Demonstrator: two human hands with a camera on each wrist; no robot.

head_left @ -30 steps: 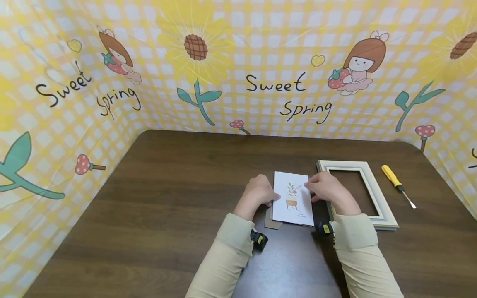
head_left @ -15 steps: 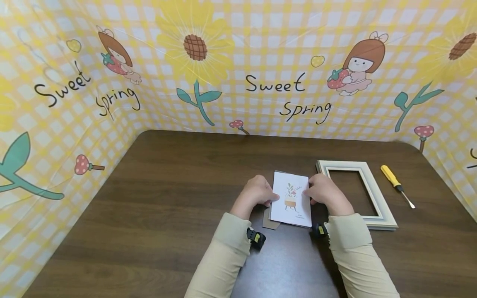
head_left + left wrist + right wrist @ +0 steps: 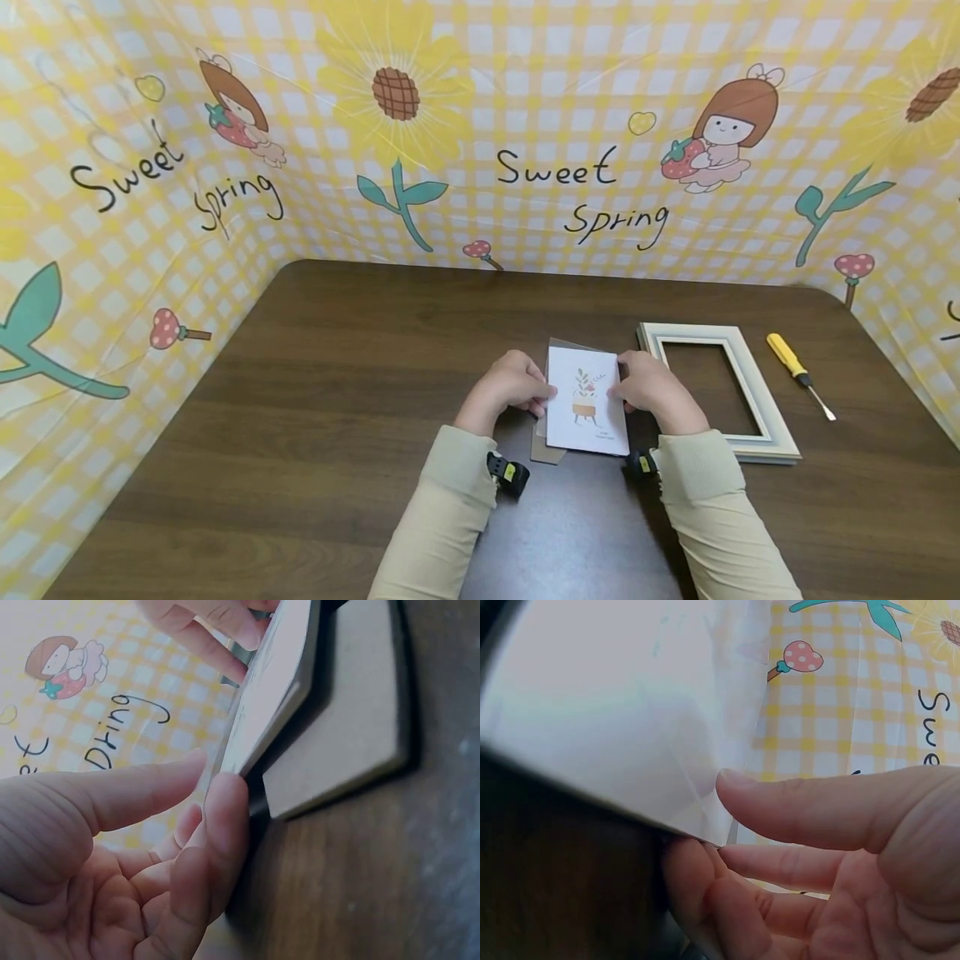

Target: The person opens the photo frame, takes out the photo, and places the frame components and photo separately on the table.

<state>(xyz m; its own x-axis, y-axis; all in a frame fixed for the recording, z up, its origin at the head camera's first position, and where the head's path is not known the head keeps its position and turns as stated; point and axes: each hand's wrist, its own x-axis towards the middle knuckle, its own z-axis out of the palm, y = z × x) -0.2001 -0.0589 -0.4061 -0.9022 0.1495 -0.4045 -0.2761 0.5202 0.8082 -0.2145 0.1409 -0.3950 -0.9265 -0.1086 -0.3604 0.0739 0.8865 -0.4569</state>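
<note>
A white picture card (image 3: pixel 585 433) printed with a potted plant lies tilted over a brown backing board (image 3: pixel 546 455). Behind its top left edge, a thin greyish sheet (image 3: pixel 558 343) peeks out. My left hand (image 3: pixel 510 387) is at the card's left edge, thumb and index fingertip on either side of the stack's corner in the left wrist view. On the other side, my right hand (image 3: pixel 656 387) pinches the right edge between thumb and fingers. In the left wrist view the backing board (image 3: pixel 345 712) shows below the card, with a gap between them. Most of the board is hidden in the head view.
A cream picture frame (image 3: pixel 750 375) with a bare opening lies just right of my right hand. Beyond it is a yellow-handled screwdriver (image 3: pixel 787 357). A yellow checked cloth (image 3: pixel 570 92) hangs behind and left of the brown table (image 3: pixel 315 417).
My left hand has shifted slightly left, while my right hand slid a little down the card's edge. More of the greyish sheet now shows behind the card's top left corner.
</note>
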